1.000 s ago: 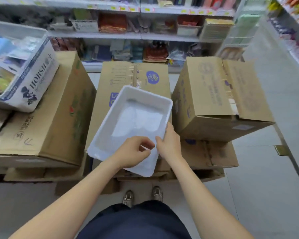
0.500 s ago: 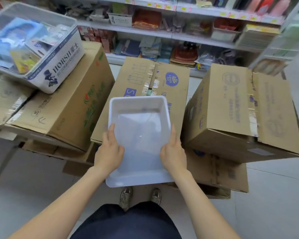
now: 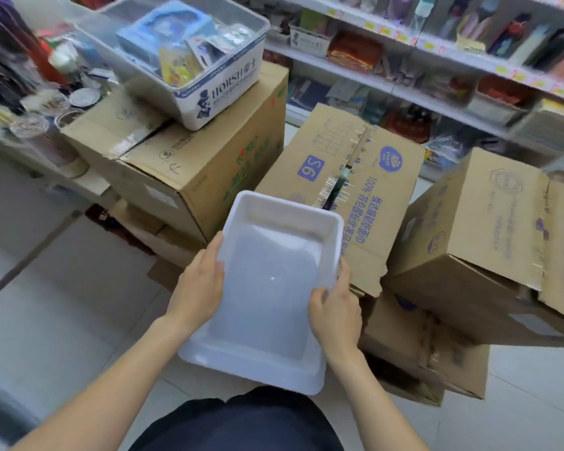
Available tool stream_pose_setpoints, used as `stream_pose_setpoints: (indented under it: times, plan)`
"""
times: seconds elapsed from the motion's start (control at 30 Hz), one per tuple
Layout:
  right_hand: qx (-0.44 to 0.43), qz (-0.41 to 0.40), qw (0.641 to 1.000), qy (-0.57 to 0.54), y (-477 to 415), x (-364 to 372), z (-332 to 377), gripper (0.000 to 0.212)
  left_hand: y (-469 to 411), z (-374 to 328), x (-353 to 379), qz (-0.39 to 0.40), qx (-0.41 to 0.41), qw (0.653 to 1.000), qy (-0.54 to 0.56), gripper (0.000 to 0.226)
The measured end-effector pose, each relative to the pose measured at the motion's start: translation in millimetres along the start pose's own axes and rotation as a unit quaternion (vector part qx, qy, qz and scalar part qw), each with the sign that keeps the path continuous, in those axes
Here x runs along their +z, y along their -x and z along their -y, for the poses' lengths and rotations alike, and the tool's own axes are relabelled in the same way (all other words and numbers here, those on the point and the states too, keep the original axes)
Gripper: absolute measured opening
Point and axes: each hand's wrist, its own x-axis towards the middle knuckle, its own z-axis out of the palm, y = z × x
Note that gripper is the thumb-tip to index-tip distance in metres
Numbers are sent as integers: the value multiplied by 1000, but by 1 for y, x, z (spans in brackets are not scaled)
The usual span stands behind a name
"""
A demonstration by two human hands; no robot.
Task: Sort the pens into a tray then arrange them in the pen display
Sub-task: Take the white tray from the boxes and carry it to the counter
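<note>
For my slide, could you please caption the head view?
Left hand and right hand hold an empty white tray over cardboard boxes.

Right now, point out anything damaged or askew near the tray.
The middle cardboard box, behind the white tray, has its taped top seam split open, with ragged tape edges and a dark gap. The box on the right sits tilted, its flap edge torn. The tray itself looks intact.
</note>
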Motion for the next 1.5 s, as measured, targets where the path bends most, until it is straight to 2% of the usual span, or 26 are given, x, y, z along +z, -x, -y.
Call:
stream_pose_setpoints:
  times: [0.13,0.27,0.43,0.63,0.73,1.03,1.27,1.5]
  plan:
    - [-3,-1,1000,28,55,23,25,69,44,54,-25,10,-3,1000,30,59]
    - [-28,28,998,53,113,60,57,67,95,116,-56,2,-40,998,57,59]
    - [-108,107,985,76,163,123,110,67,147,209,-97,-56,-116,989,70,54]
    - [-209,192,954,94,189,195,192,70,187,285,-165,-138,-201,968,63,53]
    - [-223,247,939,86,189,239,237,66,191,316,-199,-194,-241,948,73,52]
    - [-361,312,878,45,169,394,411,78,132,416,-324,-336,-335,877,77,52]
    - [-445,332,830,53,133,487,560,80,50,488,-431,-396,-390,829,61,51]
    - [-469,340,813,61,111,577,684,81,-23,571,-510,-422,-386,816,90,50]
